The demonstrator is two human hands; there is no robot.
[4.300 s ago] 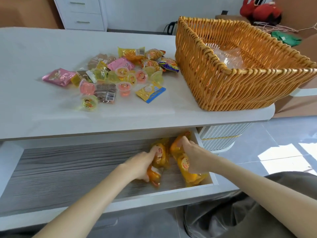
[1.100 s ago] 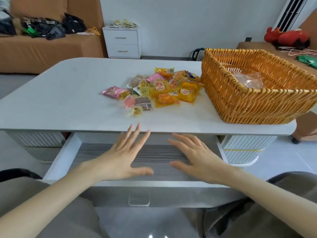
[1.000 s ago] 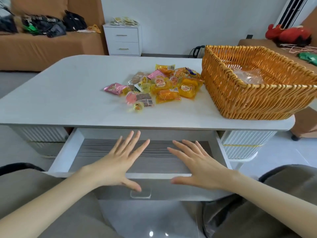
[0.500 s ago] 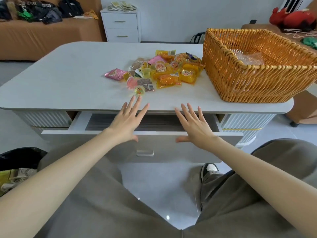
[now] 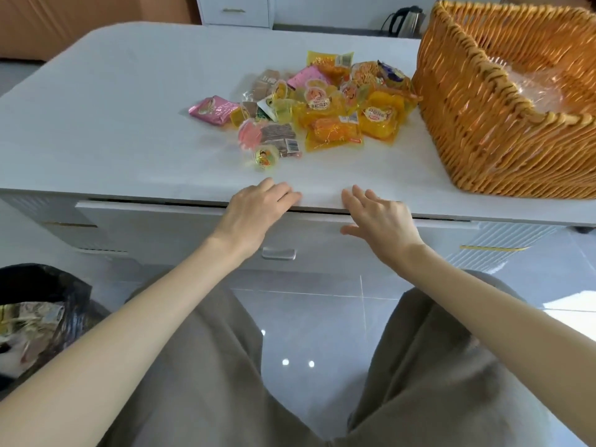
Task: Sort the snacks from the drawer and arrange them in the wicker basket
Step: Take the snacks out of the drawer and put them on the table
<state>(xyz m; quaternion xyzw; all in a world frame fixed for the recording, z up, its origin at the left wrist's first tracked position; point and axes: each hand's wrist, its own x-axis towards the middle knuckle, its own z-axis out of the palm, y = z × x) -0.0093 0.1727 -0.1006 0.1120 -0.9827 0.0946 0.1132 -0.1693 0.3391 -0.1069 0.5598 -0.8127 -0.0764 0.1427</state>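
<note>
Now, at the lower left of the frame a black bag (image 5: pixel 42 304) sits on the floor. The drawer (image 5: pixel 154 230) front runs lengthwise left to right under the table (image 5: pixel 129 108) edge, with only a thin dark gap above it, so pushing it shut looks like the step in hand. The left hand (image 5: pixel 254 211) is relaxed and empty, fingers lying over the table edge above the handle (image 5: pixel 279 254). An even push from both palms should seat the drawer squarely, with fingertips kept out of the gap. In the upper middle the snacks (image 5: pixel 322 121) lie heaped on the table, the heap's long axis running left to right from a pink packet (image 5: pixel 214 110) to just beside the basket wall. The right hand (image 5: pixel 382 221), fingers spread and holding nothing, is at the drawer's top edge. The wicker basket (image 5: pixel 483 130) stands at the upper right, mouth upward, one corner turned toward the frame's lower edge, with only clear plastic showing inside.
</note>
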